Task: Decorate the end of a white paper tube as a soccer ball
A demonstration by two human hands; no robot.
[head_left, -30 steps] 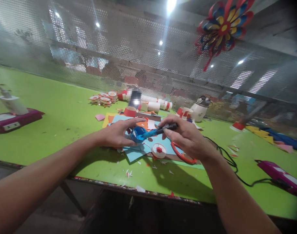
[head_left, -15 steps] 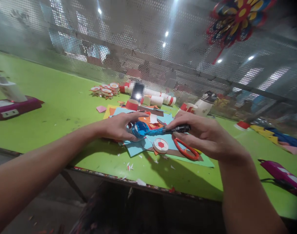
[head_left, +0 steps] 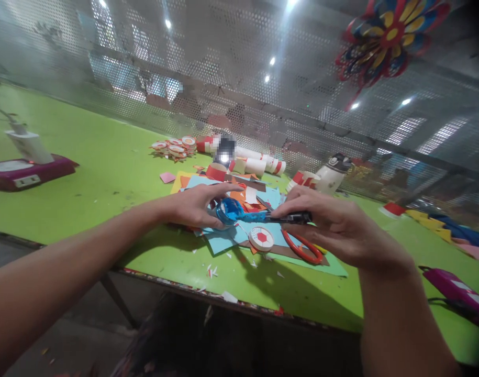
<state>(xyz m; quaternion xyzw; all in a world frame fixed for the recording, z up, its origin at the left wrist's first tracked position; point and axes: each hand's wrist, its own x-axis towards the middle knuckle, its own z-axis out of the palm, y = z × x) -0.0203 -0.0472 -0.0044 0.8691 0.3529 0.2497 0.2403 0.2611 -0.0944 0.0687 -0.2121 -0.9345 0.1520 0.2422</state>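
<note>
My left hand (head_left: 198,206) is wrapped round a small blue jar (head_left: 228,211), its open mouth tilted toward the right. Between the thumb and fingers of my right hand (head_left: 325,220) is a black-handled tool (head_left: 290,217), whose blue-coated end reaches to the jar's mouth. Below them a round white disc with a red centre (head_left: 262,238) lies on blue and brown paper. Red-handled scissors (head_left: 304,248) lie partly under my right hand. Orange scraps and light blue sheets (head_left: 219,242) spread beneath both hands.
On the green table (head_left: 106,141) are stacked paper discs (head_left: 176,147), white and red paper rolls (head_left: 258,161), a penguin-shaped container (head_left: 331,173), a purple power strip (head_left: 39,173) at left and another (head_left: 459,293) at right. A colourful flower ornament (head_left: 392,34) hangs above.
The view has shifted slightly, so most things appear a little lower and to the right. Both hands keep their holds, with the tool's blue end still at the jar.
</note>
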